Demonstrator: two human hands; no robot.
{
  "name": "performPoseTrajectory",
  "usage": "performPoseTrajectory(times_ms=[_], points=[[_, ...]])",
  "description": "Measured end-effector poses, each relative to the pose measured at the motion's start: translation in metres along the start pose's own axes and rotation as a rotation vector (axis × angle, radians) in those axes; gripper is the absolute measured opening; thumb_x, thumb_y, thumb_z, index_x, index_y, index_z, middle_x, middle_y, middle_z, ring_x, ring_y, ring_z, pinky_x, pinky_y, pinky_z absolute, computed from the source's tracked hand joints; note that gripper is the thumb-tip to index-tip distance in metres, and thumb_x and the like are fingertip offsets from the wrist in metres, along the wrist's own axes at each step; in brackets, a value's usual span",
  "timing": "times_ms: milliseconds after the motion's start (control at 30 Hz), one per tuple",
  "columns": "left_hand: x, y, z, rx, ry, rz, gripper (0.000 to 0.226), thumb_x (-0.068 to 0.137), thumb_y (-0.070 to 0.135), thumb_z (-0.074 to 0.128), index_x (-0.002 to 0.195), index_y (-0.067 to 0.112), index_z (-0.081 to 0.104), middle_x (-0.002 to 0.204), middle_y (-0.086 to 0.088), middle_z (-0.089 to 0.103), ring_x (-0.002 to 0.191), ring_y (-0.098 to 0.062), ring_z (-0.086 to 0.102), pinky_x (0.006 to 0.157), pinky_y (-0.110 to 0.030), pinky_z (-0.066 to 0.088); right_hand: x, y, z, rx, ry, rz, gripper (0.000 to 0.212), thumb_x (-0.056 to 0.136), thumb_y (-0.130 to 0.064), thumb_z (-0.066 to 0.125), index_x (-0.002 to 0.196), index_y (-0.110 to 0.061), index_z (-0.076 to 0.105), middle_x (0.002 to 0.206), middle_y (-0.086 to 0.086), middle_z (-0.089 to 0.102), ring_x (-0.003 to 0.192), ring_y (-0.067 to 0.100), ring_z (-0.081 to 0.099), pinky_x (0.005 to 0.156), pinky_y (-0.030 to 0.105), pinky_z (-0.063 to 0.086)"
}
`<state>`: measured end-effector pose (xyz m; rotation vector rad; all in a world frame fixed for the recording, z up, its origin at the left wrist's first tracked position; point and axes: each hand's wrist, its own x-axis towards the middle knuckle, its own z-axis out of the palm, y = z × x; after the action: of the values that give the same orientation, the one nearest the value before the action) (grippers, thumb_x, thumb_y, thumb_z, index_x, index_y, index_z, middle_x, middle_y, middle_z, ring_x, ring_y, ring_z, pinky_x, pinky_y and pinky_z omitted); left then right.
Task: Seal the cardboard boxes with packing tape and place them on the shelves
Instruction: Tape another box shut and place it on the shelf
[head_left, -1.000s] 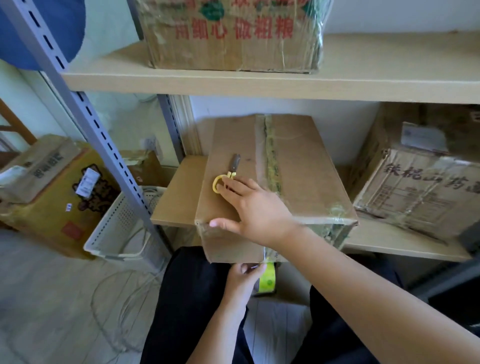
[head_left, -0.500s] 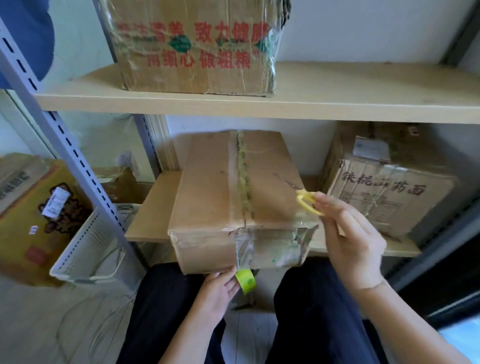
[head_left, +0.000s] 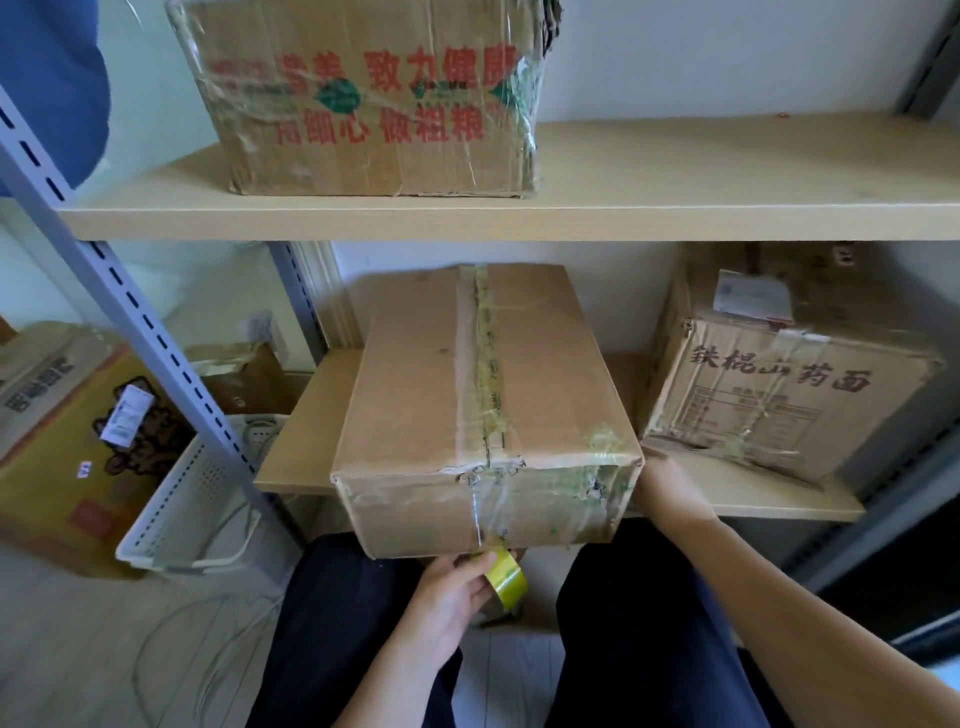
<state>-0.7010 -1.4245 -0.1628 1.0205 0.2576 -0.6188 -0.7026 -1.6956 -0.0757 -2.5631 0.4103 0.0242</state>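
The plain cardboard box (head_left: 483, 410) sits half on the lower shelf (head_left: 769, 499), its near end overhanging above the person's lap. Clear tape runs along its top seam and down the front face to the yellow tape roll (head_left: 503, 577), which the left hand (head_left: 457, 597) grips just under the box edge. The right hand (head_left: 665, 488) is against the box's right near corner; whether its fingers curl there cannot be told. The corrugated board looks worn and dented, likely to give under pressure at the corners, and slick wherever tape covers it. Its weight cannot be judged. Bare cardboard low on both side walls probably offers the surest hold for sliding it fully in.
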Motion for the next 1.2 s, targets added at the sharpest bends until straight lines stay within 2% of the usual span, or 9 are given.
performPoseTrajectory(times_ms=[167, 267, 400, 533, 600, 767, 933, 1100, 1200], points=[[0.004, 0.006, 0.002, -0.02, 0.042, -0.011, 0.035, 0.083, -0.013, 0.06, 0.118, -0.011, 0.062, 0.114, -0.027, 0.069, 0.095, -0.03, 0.072, 0.073, -0.033, 0.06, 0.007, -0.012, -0.003, 0.167, 0.03, 0.06, 0.027, 0.098, -0.009, 0.052, 0.121, -0.014, 0.065, 0.12, 0.008, 0.068, 0.11, 0.026, 0.063, 0.086, 0.03, 0.049], [-0.001, 0.01, 0.009, 0.027, 0.077, 0.011, 0.033, 0.085, -0.015, 0.058, 0.117, -0.011, 0.064, 0.111, -0.024, 0.071, 0.092, -0.026, 0.073, 0.071, -0.032, 0.06, -0.02, -0.026, 0.005, 0.703, 0.193, 0.075, 0.038, 0.102, -0.044, 0.045, 0.135, -0.028, 0.057, 0.13, -0.006, 0.063, 0.123, 0.015, 0.056, 0.105, 0.034, 0.043], [-0.019, 0.02, 0.024, 0.023, 0.139, 0.071, 0.026, 0.085, -0.016, 0.057, 0.109, -0.008, 0.066, 0.105, -0.023, 0.072, 0.091, -0.03, 0.071, 0.078, -0.036, 0.059, -0.05, -0.042, 0.018, 1.097, 0.059, 0.099, 0.077, 0.079, -0.088, 0.035, 0.128, -0.034, 0.061, 0.126, -0.012, 0.065, 0.124, 0.008, 0.055, 0.115, 0.041, 0.036], [-0.068, 0.047, 0.04, 0.12, 0.039, 0.174, 0.031, 0.086, -0.015, 0.055, 0.114, -0.006, 0.066, 0.108, -0.02, 0.073, 0.103, -0.034, 0.071, 0.087, -0.041, 0.058, -0.074, -0.065, -0.013, 0.844, 0.168, -0.101, 0.035, 0.099, -0.053, 0.043, 0.128, -0.04, 0.055, 0.106, -0.033, 0.066, 0.105, -0.016, 0.056, 0.089, 0.01, 0.044], [-0.102, 0.06, 0.049, 0.158, -0.008, 0.213, 0.034, 0.087, -0.014, 0.054, 0.117, -0.003, 0.065, 0.112, -0.019, 0.072, 0.104, -0.034, 0.07, 0.093, -0.044, 0.055, -0.09, -0.078, -0.032, 0.704, 0.276, -0.134, 0.024, 0.101, -0.042, 0.047, 0.118, -0.035, 0.061, 0.092, -0.024, 0.069, 0.095, -0.006, 0.062, 0.079, 0.016, 0.047], [-0.186, 0.08, 0.063, 0.296, -0.048, 0.285, 0.026, 0.088, -0.009, 0.056, 0.111, -0.003, 0.068, 0.11, -0.023, 0.072, 0.102, -0.034, 0.071, 0.093, -0.047, 0.054, -0.141, -0.108, -0.075, 0.544, 0.411, -0.147, 0.03, 0.102, -0.041, 0.045, 0.079, -0.025, 0.057, 0.072, -0.011, 0.06, 0.07, 0.002, 0.055, 0.057, 0.009, 0.039], [-0.251, 0.121, 0.083, 0.397, -0.126, 0.332, 0.021, 0.091, 0.006, 0.06, 0.105, -0.008, 0.069, 0.101, -0.024, 0.073, 0.096, -0.038, 0.072, 0.085, -0.045, 0.059, -0.176, -0.144, -0.141, 0.255, 0.463, -0.064, 0.058, 0.099, -0.057, 0.035, 0.073, -0.011, 0.058, 0.068, 0.005, 0.059, 0.065, 0.02, 0.056, 0.057, 0.032, 0.041], [-0.243, 0.169, 0.102, 0.475, -0.067, 0.314, 0.037, 0.091, 0.029, 0.065, 0.107, -0.004, 0.07, 0.104, -0.031, 0.07, 0.103, -0.047, 0.067, 0.096, -0.061, 0.051, -0.15, -0.18, -0.168, 0.003, 0.51, -0.081, 0.045, 0.101, -0.047, 0.041, 0.123, -0.01, 0.054, 0.115, 0.02, 0.063, 0.094, 0.036, 0.059, 0.073, 0.038, 0.046], [-0.227, 0.181, 0.111, 0.517, -0.062, 0.292, 0.042, 0.093, 0.034, 0.058, 0.107, -0.004, 0.069, 0.103, -0.035, 0.068, 0.101, -0.05, 0.067, 0.094, -0.062, 0.051, -0.145, -0.198, -0.156, -0.348, 0.561, -0.295, 0.064, 0.1, -0.051, 0.038, 0.155, -0.023, 0.023, 0.163, 0.013, 0.018, 0.145, 0.039, 0.026, 0.112, 0.049, 0.032]])
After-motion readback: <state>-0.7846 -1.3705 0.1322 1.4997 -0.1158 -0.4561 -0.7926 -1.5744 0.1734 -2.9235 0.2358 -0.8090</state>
